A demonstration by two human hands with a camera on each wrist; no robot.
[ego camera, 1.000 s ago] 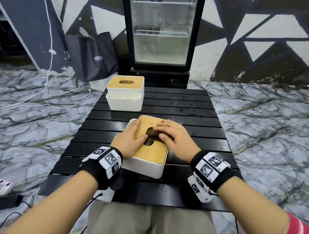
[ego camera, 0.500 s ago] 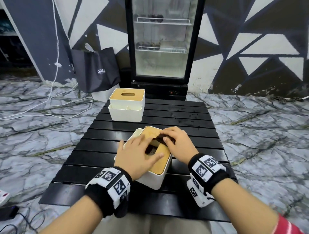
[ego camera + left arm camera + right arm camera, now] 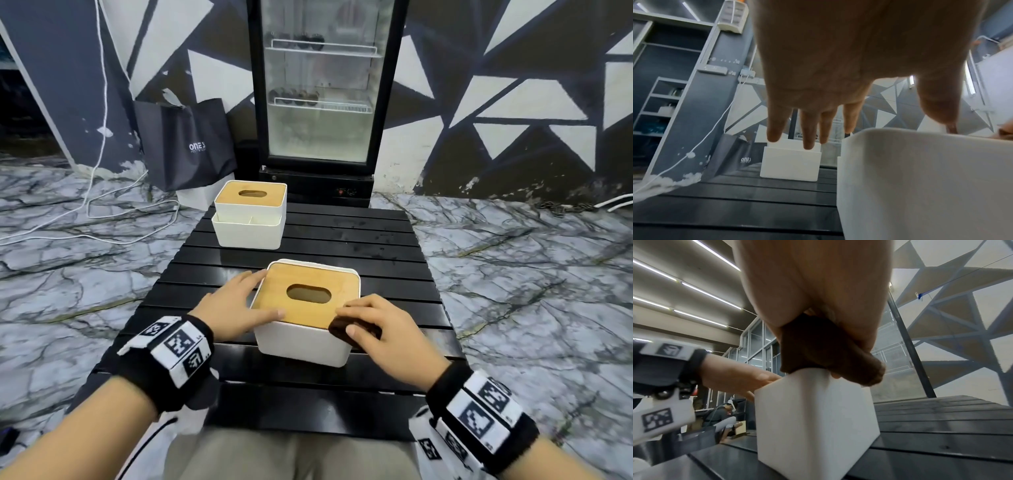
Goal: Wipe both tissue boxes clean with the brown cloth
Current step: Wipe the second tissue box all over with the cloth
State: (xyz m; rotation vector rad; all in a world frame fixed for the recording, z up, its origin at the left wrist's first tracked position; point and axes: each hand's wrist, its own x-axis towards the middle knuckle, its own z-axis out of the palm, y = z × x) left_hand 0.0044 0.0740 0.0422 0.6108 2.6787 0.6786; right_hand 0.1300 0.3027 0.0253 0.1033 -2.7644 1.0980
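Observation:
The near tissue box (image 3: 301, 335), white with a wooden slotted lid, sits mid-table. My left hand (image 3: 239, 305) lies against its left side, fingers straight along the wall and thumb on the lid's front left corner. My right hand (image 3: 373, 325) grips the bunched brown cloth (image 3: 342, 330) and presses it on the box's front right corner; in the right wrist view the cloth (image 3: 818, 350) sits on the white corner (image 3: 813, 410). The second tissue box (image 3: 250, 212), on a white tray base, stands at the table's far left, also seen past my fingers (image 3: 809, 129) as the far box (image 3: 791, 162).
The black slatted table (image 3: 342, 240) is small, with marble floor all round. A glass-door fridge (image 3: 318, 96) stands just behind it and a black bag (image 3: 188, 144) leans at the back left. White cables (image 3: 102, 212) trail on the floor to the left.
The right hand has drawn the cloth from the lid's slot down to the front right corner. The left hand slid off the lid to the box's left side, and the box turned squarer.

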